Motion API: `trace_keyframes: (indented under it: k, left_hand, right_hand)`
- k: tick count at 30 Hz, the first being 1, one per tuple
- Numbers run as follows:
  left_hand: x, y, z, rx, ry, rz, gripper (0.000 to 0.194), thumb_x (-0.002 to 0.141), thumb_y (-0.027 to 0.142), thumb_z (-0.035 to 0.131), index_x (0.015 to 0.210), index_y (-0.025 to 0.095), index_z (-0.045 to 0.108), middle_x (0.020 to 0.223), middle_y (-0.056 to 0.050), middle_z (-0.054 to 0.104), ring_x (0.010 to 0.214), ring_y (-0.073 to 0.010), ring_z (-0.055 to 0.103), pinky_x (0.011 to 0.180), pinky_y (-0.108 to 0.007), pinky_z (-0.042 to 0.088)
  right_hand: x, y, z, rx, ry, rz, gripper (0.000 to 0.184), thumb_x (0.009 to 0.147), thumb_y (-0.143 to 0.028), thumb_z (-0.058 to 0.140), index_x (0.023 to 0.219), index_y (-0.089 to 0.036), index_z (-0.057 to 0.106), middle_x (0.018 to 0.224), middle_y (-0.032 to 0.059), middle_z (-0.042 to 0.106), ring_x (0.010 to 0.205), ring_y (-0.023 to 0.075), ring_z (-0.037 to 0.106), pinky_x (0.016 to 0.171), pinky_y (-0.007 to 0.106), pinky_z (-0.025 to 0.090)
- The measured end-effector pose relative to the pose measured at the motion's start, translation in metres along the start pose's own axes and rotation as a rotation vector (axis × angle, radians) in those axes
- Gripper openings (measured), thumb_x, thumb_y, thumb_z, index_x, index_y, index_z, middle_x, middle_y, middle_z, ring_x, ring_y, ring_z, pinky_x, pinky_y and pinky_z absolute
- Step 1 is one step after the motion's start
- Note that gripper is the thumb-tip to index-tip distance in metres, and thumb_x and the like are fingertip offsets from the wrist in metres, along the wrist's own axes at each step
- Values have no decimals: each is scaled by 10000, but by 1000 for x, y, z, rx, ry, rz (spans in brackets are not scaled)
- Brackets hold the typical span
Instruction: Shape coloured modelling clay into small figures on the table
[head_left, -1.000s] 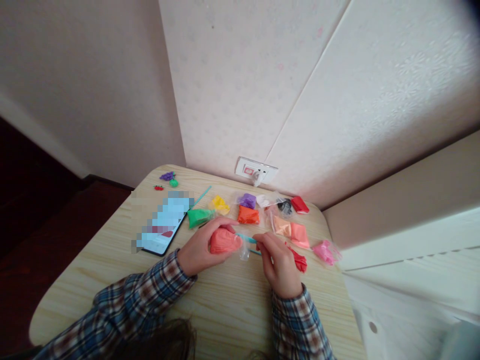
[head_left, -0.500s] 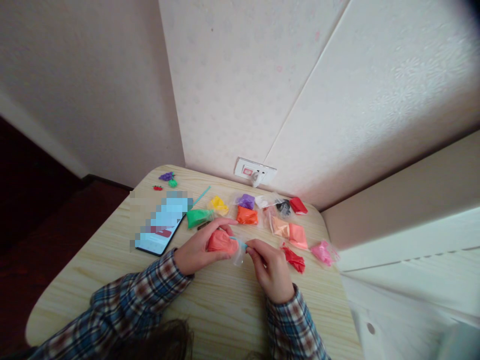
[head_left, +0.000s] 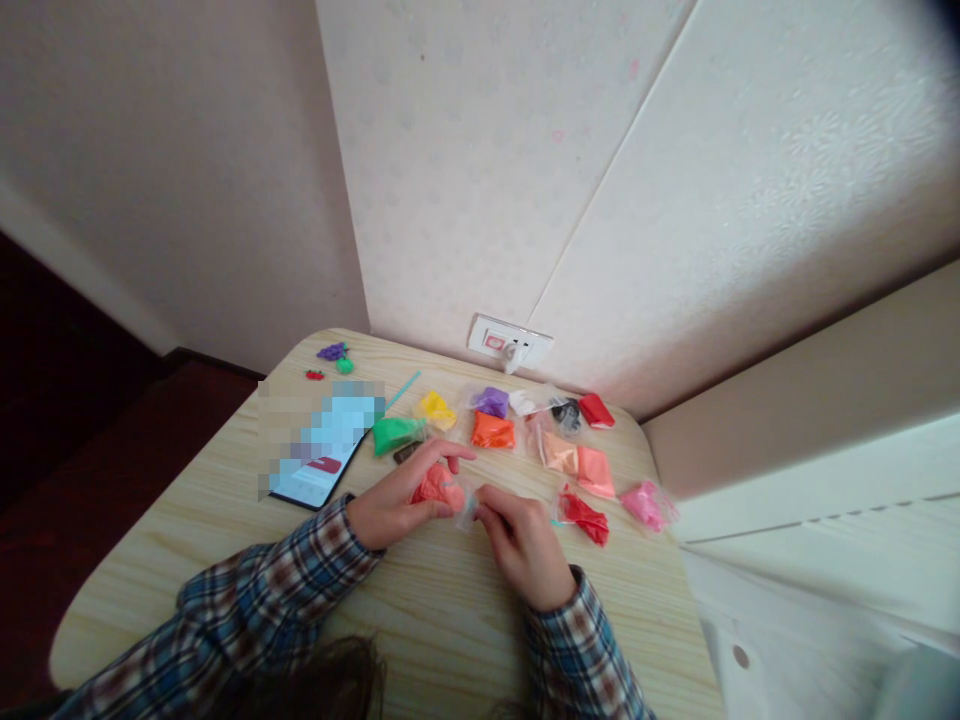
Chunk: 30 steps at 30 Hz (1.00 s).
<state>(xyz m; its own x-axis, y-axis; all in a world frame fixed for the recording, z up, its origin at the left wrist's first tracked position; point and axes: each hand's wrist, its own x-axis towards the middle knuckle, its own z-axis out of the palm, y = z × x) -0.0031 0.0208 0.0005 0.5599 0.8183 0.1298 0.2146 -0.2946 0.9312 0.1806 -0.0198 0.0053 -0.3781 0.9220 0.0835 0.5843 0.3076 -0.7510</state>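
Head view of my remote station. Clock directions are taken from the coral packet (head_left: 435, 487), with 12 toward the wall (head_left: 480, 180). The packet is held just above the table (head_left: 450, 620), cupped in the left hand (head_left: 396, 498), whose fingers curl around it from 9 o'clock. At 4 o'clock the right hand (head_left: 525, 548) pinches the blue stick (head_left: 470, 497) with thumb and forefinger. Over the last second I see this hand come in toward the left one, and the visible length of stick shrink to a short stub at the clear plastic (head_left: 465, 517) of the packet. The left hand has hardly shifted. I judge that the stick has gone deeper, so the work has passed from reaching in to digging at the clay; its tip is hidden from me. The two hands are now nearly together. A second stick's end (head_left: 557, 522) has come into sight at 3 o'clock, beside the red packet (head_left: 586, 516). The phone (head_left: 319, 470) at 9 o'clock and the orange packet (head_left: 493, 430) at 2 o'clock lie as before.
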Motion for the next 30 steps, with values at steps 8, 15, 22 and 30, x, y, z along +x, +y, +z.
trace_keyframes:
  k: [8,15,22,30]
  left_hand:
    - [-1,-4,-4,-48,-69,-7,458,700,273,621,1122,186,464,979,-37,489,896,-199,478,819,-330,383]
    - [4,2,-4,-158,83,11,338,603,361,725,790,156,533,764,10,470,706,-139,441,642,-250,364]
    - [5,4,-4,-307,88,7,419,485,391,794,707,146,537,686,27,468,631,-113,433,565,-228,351]
    - [6,11,-4,-380,87,40,382,472,308,811,646,150,510,735,12,490,661,-115,455,582,-226,371]
  right_hand:
    - [2,-2,-1,227,-121,21,250,867,-205,401,622,-183,443,545,-47,401,532,92,382,515,209,280]
    - [2,2,4,587,-203,112,330,872,-432,410,700,-169,508,524,-56,323,487,80,281,442,208,218]
    - [2,-1,5,851,-303,120,376,819,-512,469,717,-158,543,472,-75,322,411,54,242,406,210,175]
    - [1,4,6,1050,-430,148,380,784,-510,528,689,-142,552,405,-100,310,338,26,196,363,197,130]
